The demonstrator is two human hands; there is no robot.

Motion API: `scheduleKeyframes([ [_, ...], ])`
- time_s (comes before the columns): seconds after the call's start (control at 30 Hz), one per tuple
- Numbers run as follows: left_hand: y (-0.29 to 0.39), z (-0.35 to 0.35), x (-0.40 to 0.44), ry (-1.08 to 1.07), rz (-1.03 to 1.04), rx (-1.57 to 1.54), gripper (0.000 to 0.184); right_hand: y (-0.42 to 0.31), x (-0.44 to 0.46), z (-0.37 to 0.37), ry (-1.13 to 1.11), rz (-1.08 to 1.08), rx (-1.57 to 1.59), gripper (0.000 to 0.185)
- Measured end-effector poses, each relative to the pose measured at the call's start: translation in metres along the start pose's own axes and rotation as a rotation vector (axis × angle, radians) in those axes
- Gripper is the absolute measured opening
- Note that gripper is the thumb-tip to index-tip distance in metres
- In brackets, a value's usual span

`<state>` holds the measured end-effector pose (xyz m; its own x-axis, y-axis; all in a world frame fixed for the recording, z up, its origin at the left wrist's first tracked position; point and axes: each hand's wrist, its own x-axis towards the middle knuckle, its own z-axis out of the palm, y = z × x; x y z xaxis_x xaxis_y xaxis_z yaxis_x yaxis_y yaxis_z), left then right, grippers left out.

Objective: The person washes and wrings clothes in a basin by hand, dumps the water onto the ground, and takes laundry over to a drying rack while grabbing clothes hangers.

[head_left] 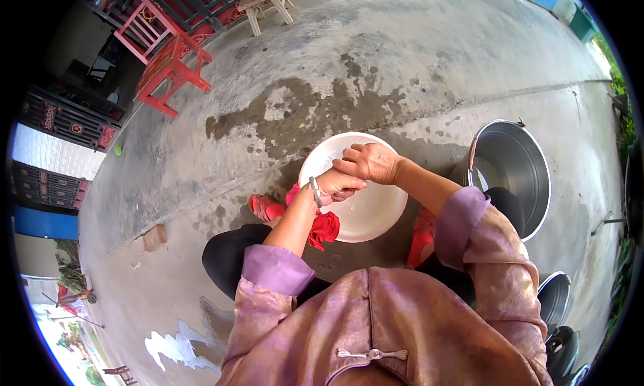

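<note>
Over a white basin (384, 215), my two hands are close together and touching. My left hand (337, 186), with a bracelet at the wrist, is closed round a red cloth (325, 229) whose bunched end hangs below it near the basin's rim. My right hand (369, 163) is curled closed against the left, knuckles up; whatever is inside its fingers is hidden. A bit of pink fabric shows beside my left wrist. Some water is visible in the basin.
A large metal bucket (513, 178) stands to the right, with another metal container (554, 302) nearer me. Wet patches (302, 117) darken the concrete ahead. A red chair (168, 64) and a small wooden stool (265, 7) stand at the far left; a brick (154, 238) lies left.
</note>
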<state>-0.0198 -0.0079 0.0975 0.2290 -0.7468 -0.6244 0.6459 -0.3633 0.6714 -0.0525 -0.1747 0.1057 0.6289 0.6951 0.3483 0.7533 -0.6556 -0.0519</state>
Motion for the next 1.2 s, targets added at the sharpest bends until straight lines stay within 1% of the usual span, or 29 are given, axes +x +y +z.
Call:
scheduleKeyframes([
  [0.03, 0.000, 0.002, 0.000, 0.042, 0.003, 0.038, 0.023, 0.000, 0.001, 0.006, 0.088, -0.020, -0.039, 0.021],
  [0.1, 0.004, 0.006, -0.001, 0.125, 0.017, 0.120, 0.022, 0.000, 0.000, 0.011, -0.037, 0.055, -0.054, 0.020],
  [0.2, -0.006, 0.001, 0.013, 0.347, 0.040, 0.449, 0.015, -0.009, 0.002, 0.016, -0.199, 0.165, -0.071, 0.017],
  [0.3, -0.018, 0.004, 0.026, 0.644, 0.133, 1.014, 0.015, -0.017, 0.004, 0.022, -0.305, 0.308, -0.034, 0.015],
  [0.4, -0.031, 0.010, 0.029, 0.739, 0.136, 1.028, 0.023, -0.023, 0.003, 0.028, -0.423, 0.442, 0.072, 0.016],
  [0.43, -0.033, 0.014, 0.027, 0.733, 0.135, 1.050, 0.026, -0.023, 0.002, 0.032, -0.452, 0.474, 0.101, 0.015],
  [0.57, -0.049, 0.010, 0.031, 0.730, 0.110, 1.157, 0.025, -0.029, 0.001, 0.038, -0.568, 0.532, 0.146, 0.013],
  [0.63, -0.050, 0.012, 0.029, 0.748, 0.154, 1.114, 0.024, -0.029, 0.003, 0.036, -0.624, 0.566, 0.177, 0.017],
  [0.67, -0.050, 0.011, 0.029, 0.756, 0.174, 1.093, 0.024, -0.025, 0.004, 0.034, -0.609, 0.571, 0.225, 0.025],
  [0.7, -0.045, 0.009, 0.027, 0.700, 0.243, 1.086, 0.021, -0.021, 0.005, 0.030, -0.593, 0.577, 0.277, 0.035],
  [0.73, -0.042, 0.006, 0.024, 0.672, 0.195, 0.883, 0.020, -0.019, 0.005, 0.026, -0.577, 0.584, 0.330, 0.045],
  [0.8, -0.029, 0.000, 0.015, 0.602, 0.098, 0.474, 0.017, -0.016, 0.007, 0.010, -0.326, 0.589, 0.332, 0.059],
  [0.83, -0.023, -0.007, 0.010, 0.537, 0.140, 0.215, 0.014, -0.013, 0.007, 0.004, -0.202, 0.590, 0.333, 0.067],
  [0.87, -0.018, -0.012, 0.005, 0.506, 0.141, -0.001, 0.011, -0.005, 0.003, 0.006, -0.077, 0.463, 0.253, 0.074],
  [0.93, -0.002, -0.014, -0.009, 0.372, 0.161, -0.181, 0.011, -0.002, 0.007, -0.018, -0.013, 0.300, 0.068, 0.072],
  [0.97, 0.002, -0.014, -0.013, 0.287, 0.192, -0.242, 0.009, 0.000, 0.007, -0.026, -0.019, 0.189, 0.013, 0.071],
  [1.0, 0.007, -0.011, -0.016, 0.201, 0.221, -0.301, 0.008, 0.006, 0.007, -0.022, 0.090, 0.051, -0.064, 0.067],
  [1.03, 0.012, 0.000, -0.024, 0.186, 0.212, -0.318, 0.007, 0.009, 0.008, -0.022, 0.144, 0.018, -0.021, 0.062],
  [1.07, 0.015, 0.004, -0.026, 0.119, 0.220, -0.296, 0.008, 0.010, 0.009, -0.022, 0.200, -0.014, 0.021, 0.057],
  [1.13, 0.017, 0.011, -0.031, -0.013, 0.226, -0.254, 0.010, 0.008, 0.014, -0.033, 0.210, -0.065, 0.028, 0.052],
  [1.17, 0.019, 0.016, -0.034, -0.066, 0.244, -0.293, 0.014, 0.008, 0.015, -0.038, 0.214, -0.090, 0.033, 0.049],
  [1.2, 0.022, 0.019, -0.037, -0.099, 0.227, -0.258, 0.015, 0.011, 0.017, -0.040, 0.236, -0.160, 0.016, 0.046],
])
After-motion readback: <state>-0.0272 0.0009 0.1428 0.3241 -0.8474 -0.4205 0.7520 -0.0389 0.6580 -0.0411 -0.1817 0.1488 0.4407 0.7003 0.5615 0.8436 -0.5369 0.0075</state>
